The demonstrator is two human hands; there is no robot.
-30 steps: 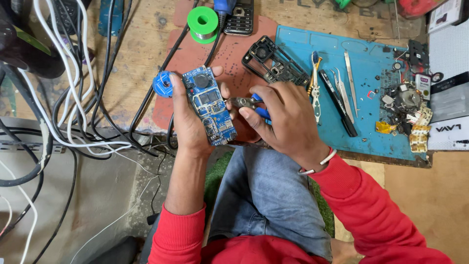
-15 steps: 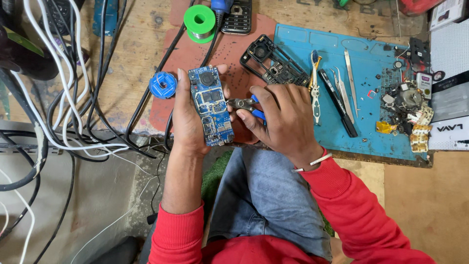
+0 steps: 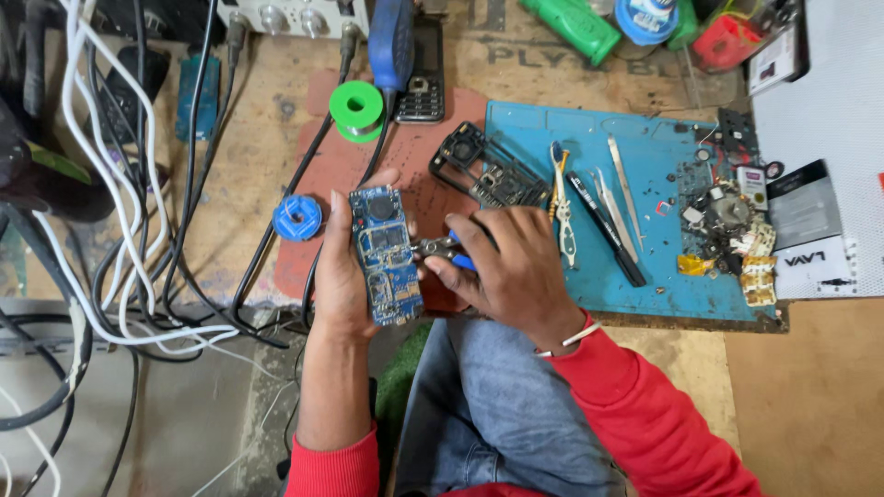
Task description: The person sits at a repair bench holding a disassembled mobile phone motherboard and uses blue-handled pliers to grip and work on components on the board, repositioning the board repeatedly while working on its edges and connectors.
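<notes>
My left hand (image 3: pixel 343 276) holds a blue phone circuit board (image 3: pixel 387 255) upright by its edges, component side up. My right hand (image 3: pixel 511 267) grips small blue-handled pliers (image 3: pixel 444 250) whose metal jaws touch the board's right edge. Both hands hover over a red mat (image 3: pixel 433 156) above my jeans-clad knee. A black phone frame (image 3: pixel 486 173) lies just beyond my right hand, straddling the red mat and a blue work mat (image 3: pixel 645 276).
On the blue work mat lie tweezers (image 3: pixel 624 189), a black tool (image 3: pixel 604 228) and a heap of small parts (image 3: pixel 727 225). A green solder spool (image 3: pixel 357 109), a blue round reel (image 3: pixel 297 218), a keypad phone (image 3: pixel 422 69) and tangled cables (image 3: pixel 120 239) sit left and behind.
Both hands have shifted slightly lower and right in view; the pliers stay at the board's right edge and the grip is unchanged.
</notes>
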